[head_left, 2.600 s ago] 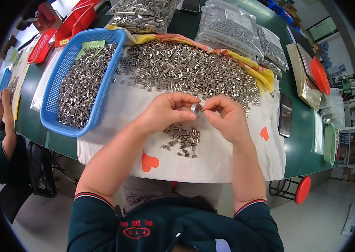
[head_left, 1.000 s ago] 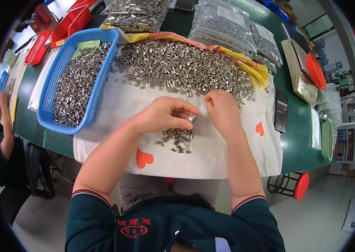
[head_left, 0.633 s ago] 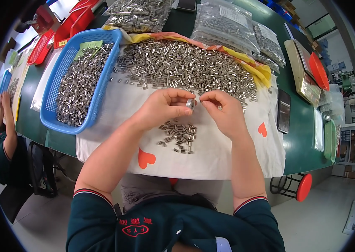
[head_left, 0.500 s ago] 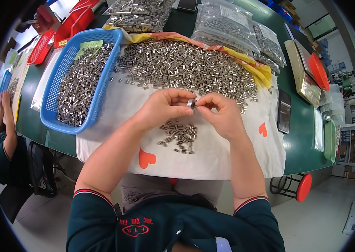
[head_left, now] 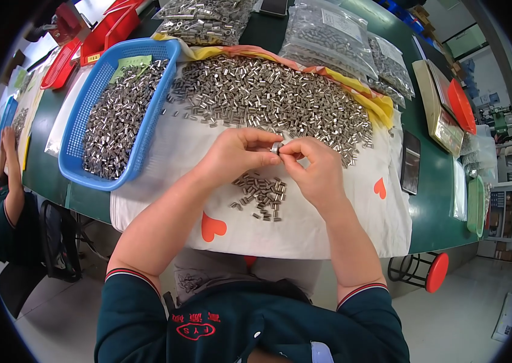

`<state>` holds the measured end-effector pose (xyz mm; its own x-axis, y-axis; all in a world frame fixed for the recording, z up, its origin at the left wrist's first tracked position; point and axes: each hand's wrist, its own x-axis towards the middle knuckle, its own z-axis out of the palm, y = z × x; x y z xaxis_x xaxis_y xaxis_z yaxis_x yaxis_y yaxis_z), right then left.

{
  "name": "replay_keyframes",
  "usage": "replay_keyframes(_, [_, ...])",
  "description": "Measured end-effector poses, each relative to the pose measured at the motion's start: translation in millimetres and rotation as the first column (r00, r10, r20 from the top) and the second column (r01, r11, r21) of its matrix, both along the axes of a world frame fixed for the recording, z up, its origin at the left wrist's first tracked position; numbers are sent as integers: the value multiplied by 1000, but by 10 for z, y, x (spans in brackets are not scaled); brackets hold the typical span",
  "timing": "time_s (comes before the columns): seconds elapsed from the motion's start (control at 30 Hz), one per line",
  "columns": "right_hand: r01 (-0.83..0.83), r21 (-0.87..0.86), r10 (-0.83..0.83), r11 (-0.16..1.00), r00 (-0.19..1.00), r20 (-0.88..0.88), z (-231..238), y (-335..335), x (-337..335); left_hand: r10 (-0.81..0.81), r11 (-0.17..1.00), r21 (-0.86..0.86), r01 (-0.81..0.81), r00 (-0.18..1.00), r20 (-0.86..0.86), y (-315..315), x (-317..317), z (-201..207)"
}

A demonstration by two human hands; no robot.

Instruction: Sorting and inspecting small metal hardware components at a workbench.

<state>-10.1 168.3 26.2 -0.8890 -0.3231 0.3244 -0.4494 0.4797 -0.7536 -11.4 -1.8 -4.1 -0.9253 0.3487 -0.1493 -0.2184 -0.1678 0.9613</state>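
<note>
Over the white cloth (head_left: pixel 171 181), my left hand (head_left: pixel 238 156) is closed, pinching a small metal ring (head_left: pixel 276 147) between thumb and fingers. Right up against the ring, my right hand (head_left: pixel 316 166) has its thumb and forefinger pressed together; whatever they hold is hidden. A small heap of short metal cylinders (head_left: pixel 262 196) lies on the cloth just below both hands. Beyond them spreads a much bigger pile of the same cylinders (head_left: pixel 280 97), bordered by a yellow and orange cloth strip (head_left: pixel 356 91).
At left stands a blue plastic basket (head_left: pixel 69 166) full of metal cylinders. Clear bags of metal parts (head_left: pixel 325 39) line the back. A dark phone-like slab (head_left: pixel 410 162) lies at right, above a red-topped stool (head_left: pixel 437 271). Another person's arm (head_left: pixel 13 175) shows at far left.
My right hand has shifted slightly left, and its fingers now sit closer against the ring. My left hand holds the ring in nearly the same place.
</note>
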Motion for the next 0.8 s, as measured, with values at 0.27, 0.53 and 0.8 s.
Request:
replay_keyframes(0.27, [-98, 15, 87, 995, 939, 331, 130, 149, -86, -120, 992, -42, 119, 993, -10, -21, 42, 29])
replay_keyframes(0.53, [157, 304, -106, 939, 978, -179, -271, 117, -293, -369, 890, -329, 315, 922, -117, -29, 81, 160])
replay_keyframes(0.8, [168, 443, -116, 881, 983, -141, -270, 78, -238, -304, 934, -226, 277, 948, -97, -29, 39, 82])
